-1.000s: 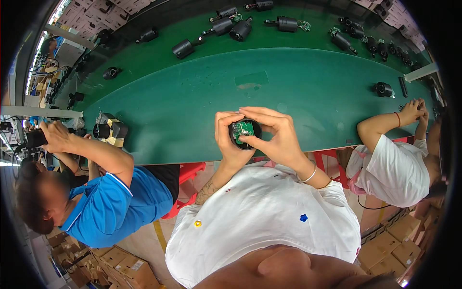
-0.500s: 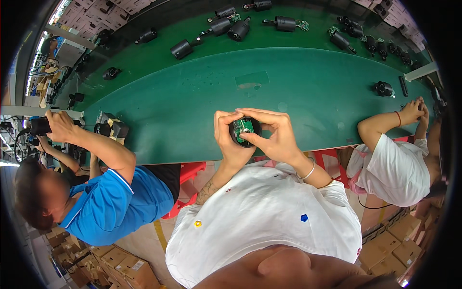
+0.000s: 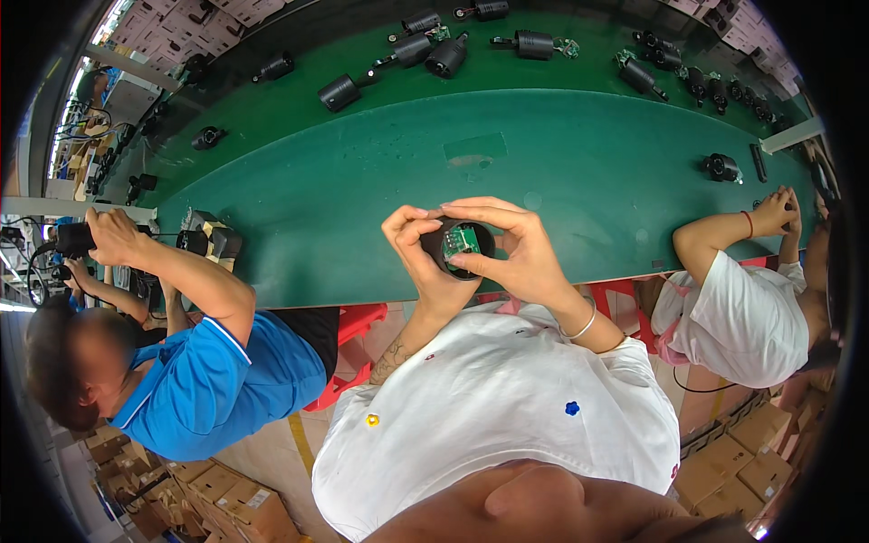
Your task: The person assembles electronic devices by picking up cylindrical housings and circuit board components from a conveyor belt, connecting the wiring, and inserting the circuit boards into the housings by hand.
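Note:
A round black housing [image 3: 487, 243] is held upright between my two hands just above the near edge of the green table. Inside its open top sits a small green circuit board [image 3: 463, 238], tilted a little. My left hand [image 3: 433, 264] is curled around the left side of the housing, its fingertips bent at the far rim. My right hand [image 3: 532, 255] wraps the right side, with its fingers arched over the far rim and its thumb pressing on the near edge of the board. The lower part of the housing is hidden by my hands.
Several black cylindrical housings [image 3: 534, 44], some with green boards, lie on the far green strip [image 3: 299, 113]. One more housing [image 3: 721, 167] lies at the right of the table. Co-workers sit on both sides, one in a blue shirt [image 3: 195, 389]. Cartons [image 3: 244, 502] are stacked behind.
My left fingers have shifted left, loosening from the housing's side. The board has turned slightly inside the housing, and my right thumb has moved lower on it.

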Motion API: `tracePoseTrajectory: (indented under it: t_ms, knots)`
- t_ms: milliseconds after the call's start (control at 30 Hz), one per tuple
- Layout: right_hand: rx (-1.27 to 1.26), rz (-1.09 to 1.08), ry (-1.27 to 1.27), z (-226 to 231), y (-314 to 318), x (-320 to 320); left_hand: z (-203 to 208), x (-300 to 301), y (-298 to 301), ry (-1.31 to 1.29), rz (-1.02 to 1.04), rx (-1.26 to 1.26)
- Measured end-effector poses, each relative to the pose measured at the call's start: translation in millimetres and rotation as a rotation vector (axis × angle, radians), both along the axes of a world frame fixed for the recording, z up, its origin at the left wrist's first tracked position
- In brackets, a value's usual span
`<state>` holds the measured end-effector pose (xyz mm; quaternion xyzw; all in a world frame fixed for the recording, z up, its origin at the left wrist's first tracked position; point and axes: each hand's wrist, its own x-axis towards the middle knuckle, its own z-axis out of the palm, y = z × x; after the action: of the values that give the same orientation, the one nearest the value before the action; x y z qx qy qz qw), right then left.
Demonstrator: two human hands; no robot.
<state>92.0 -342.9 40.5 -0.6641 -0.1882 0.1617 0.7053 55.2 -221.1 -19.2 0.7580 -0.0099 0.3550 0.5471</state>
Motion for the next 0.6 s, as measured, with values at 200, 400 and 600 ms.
tracePoseTrajectory:
  t_ms: [200,400,600]
  knots:
    - [0.192,0.059,0.124,-8,4,-1,5,2,-1,-0.086,0.045,0.04]
    - [0.266,0.06,0.18,-9,6,-2,10,4,-6,-0.077,0.071,0.051]
    - [0.282,0.003,0.083,-16,8,-2,9,7,-7,-0.077,0.066,0.061]
